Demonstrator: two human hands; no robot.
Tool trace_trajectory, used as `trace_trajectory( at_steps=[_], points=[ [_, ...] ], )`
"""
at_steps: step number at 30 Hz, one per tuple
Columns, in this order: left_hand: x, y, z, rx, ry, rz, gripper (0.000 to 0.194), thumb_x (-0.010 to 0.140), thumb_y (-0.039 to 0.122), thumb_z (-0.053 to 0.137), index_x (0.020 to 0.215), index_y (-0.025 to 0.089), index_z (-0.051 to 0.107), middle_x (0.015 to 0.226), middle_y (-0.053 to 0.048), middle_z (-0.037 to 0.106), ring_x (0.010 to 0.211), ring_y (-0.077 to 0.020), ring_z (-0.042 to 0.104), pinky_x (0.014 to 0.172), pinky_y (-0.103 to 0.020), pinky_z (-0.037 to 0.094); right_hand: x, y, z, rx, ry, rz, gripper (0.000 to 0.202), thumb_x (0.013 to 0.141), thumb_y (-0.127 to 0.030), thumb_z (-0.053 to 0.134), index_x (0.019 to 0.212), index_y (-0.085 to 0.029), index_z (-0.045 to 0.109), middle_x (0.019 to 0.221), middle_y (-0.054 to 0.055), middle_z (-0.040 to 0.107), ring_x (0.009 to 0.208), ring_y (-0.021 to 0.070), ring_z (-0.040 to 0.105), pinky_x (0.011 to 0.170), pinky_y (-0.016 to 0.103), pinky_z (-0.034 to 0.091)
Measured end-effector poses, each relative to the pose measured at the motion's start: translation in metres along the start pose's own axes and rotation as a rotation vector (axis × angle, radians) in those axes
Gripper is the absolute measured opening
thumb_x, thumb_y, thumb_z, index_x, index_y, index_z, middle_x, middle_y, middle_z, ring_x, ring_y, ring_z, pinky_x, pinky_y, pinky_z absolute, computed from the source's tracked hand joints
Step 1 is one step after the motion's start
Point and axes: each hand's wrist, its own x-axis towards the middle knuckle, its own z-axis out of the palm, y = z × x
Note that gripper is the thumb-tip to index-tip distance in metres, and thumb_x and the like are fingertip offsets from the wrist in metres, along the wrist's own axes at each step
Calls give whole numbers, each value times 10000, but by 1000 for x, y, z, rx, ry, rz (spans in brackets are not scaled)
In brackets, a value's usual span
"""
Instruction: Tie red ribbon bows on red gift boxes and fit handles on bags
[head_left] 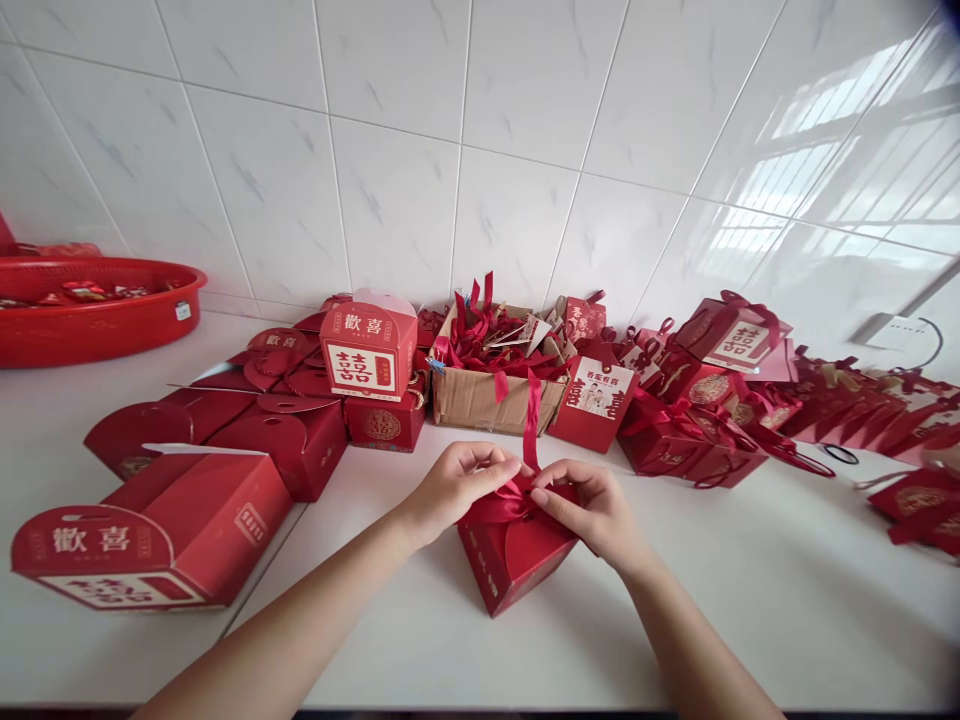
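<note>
Head: left hand [459, 485], right hand [598, 508] pinch one ribbon [505, 505]; one red box [517, 558] at left's 5 o'clock, right's 8.

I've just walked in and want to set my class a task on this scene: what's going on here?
Someone's bare left hand and right hand are pinching a red ribbon on top of a red box, which sits on the white table. A loop shows on the left, but the fingers hide the knot. Behind stands an open carton of ribbons and tags. More red boxes are on the left, and ribboned boxes on the right.
</note>
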Motion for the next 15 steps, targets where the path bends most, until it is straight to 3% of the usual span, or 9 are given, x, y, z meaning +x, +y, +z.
trace_trajectory(
  at_steps=[5,11,15],
  points=[
    [-1,1,0,-63,-16,-23,334,749,387,668,616,171,451,925,-53,642,894,-198,565,824,-313,417,1,-5,3,-259,3,-86,170,786,-352,685,736,-197,735,658,23,682,591,134,508,637,304,373],
    [-1,-2,-2,-48,-11,-36,244,744,336,657,724,185,467,993,-21,563,844,-156,503,749,-269,393,0,-3,3,-371,-15,-101,177,806,-362,659,741,-221,745,663,17,706,584,144,506,742,368,337],
    [0,-5,-2,-62,10,-41,231,741,316,654,722,189,462,909,6,532,805,-141,477,743,-259,376,0,-2,3,-413,-21,-121,186,806,-376,662,732,-225,744,664,24,705,593,153,518,769,388,333]
  ],
)
